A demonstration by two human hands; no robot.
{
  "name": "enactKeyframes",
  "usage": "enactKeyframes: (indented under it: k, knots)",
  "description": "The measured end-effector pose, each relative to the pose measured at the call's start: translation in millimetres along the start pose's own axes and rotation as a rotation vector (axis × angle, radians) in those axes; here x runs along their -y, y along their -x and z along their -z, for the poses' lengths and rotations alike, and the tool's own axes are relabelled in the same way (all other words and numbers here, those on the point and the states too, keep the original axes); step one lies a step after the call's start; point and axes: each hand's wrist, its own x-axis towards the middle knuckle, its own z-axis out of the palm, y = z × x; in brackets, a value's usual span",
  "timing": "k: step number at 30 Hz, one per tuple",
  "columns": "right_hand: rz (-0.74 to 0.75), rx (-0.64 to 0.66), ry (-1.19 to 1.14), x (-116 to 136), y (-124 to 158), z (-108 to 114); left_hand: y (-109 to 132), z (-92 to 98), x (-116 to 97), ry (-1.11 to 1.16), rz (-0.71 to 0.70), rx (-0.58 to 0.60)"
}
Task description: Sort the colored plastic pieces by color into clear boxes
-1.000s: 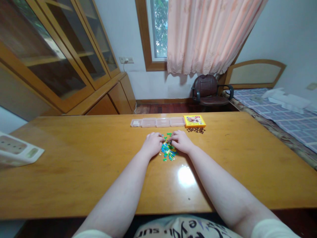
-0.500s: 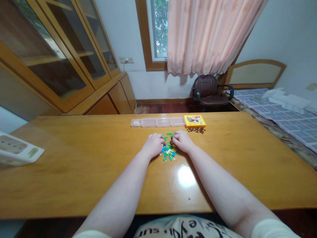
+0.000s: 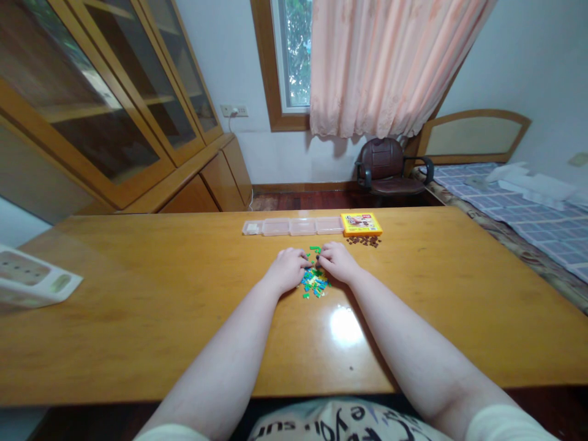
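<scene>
A small heap of tiny blue, green and yellow bricks point(image 3: 313, 283) lies on the wooden table point(image 3: 138, 294) in front of me. My left hand point(image 3: 287, 269) rests at the heap's left side with fingers curled and tips pinched toward the middle. My right hand point(image 3: 337, 262) sits at the heap's right side, fingers curled the same way. The fingertips of both hands nearly meet over the bricks. Whatever they pinch is too small to make out.
A row of clear plastic compartments point(image 3: 291, 227) and an orange-yellow box point(image 3: 361, 224) stand beyond the heap. Small dark brown pieces point(image 3: 364, 241) lie by the box. A white tray point(image 3: 32, 283) sits at the far left. A chair point(image 3: 388, 166) and bed point(image 3: 528, 214) stand behind the table.
Both hands have drawn slightly closer together over the heap, their fingertips now almost touching. The bricks and boxes have stayed where they were.
</scene>
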Motion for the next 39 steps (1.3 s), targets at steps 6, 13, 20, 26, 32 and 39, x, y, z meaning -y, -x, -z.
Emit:
enactKeyframes:
  k: [6, 13, 20, 26, 32, 39]
  knots:
    - [-0.006, -0.019, 0.035, -1, 0, -2, -1, -0.8, 1, -0.022, 0.031, -0.043]
    - [-0.006, -0.001, 0.061, 1, 0, -2, 3, 11.4, 1, -0.150, 0.326, -0.037]
    - [-0.099, -0.061, 0.092, -1, 0, -2, 9, 18.8, 9, -0.041, 0.365, 0.063]
    - [-0.002, 0.014, -0.011, 4, 1, 0, 12, 22.2, 11, -0.032, 0.285, 0.075]
    - [0.029, 0.011, -0.056, 5, 1, -2, 11, 20.1, 10, 0.015, 0.260, 0.090]
    - [0.022, 0.009, -0.063, 3, -1, -3, 10, 20.0, 13, -0.005, 0.314, 0.094]
